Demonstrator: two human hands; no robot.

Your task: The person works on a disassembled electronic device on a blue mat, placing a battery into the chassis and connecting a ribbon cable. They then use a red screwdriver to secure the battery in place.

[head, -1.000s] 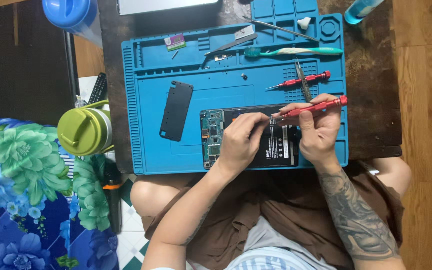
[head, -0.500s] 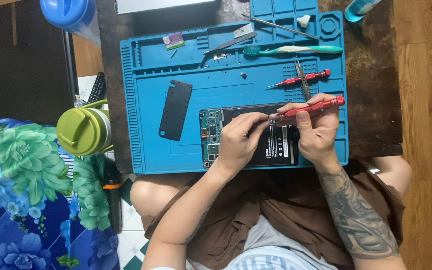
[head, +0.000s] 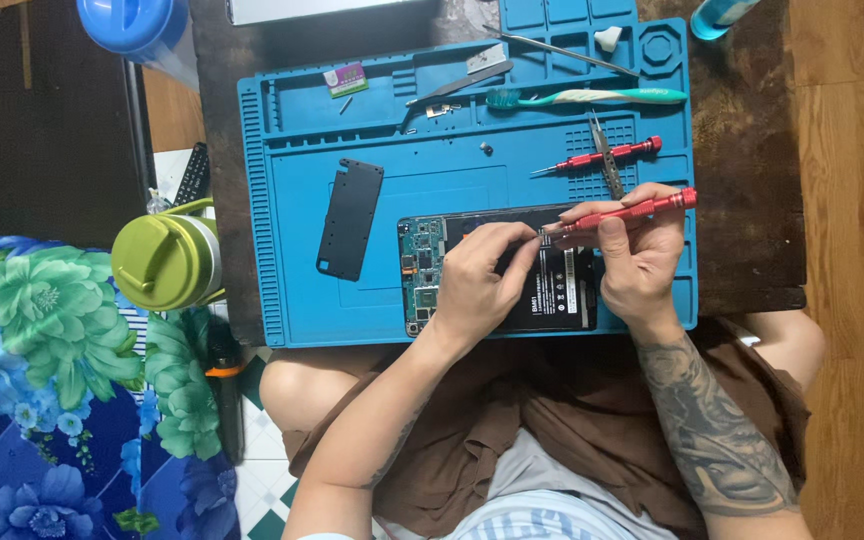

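Observation:
An opened phone with a green circuit board and a black battery lies on a blue repair mat. My left hand rests on the phone's middle, with its fingers at the phone's upper edge. My right hand holds a red screwdriver nearly level, its tip pointing left at the phone's top edge, next to my left fingertips. A black back cover lies on the mat left of the phone.
On the mat's far side lie a second red screwdriver, tweezers, a teal toothbrush and metal pry tools. A green lidded jug stands left of the table. A blue container is at the top left.

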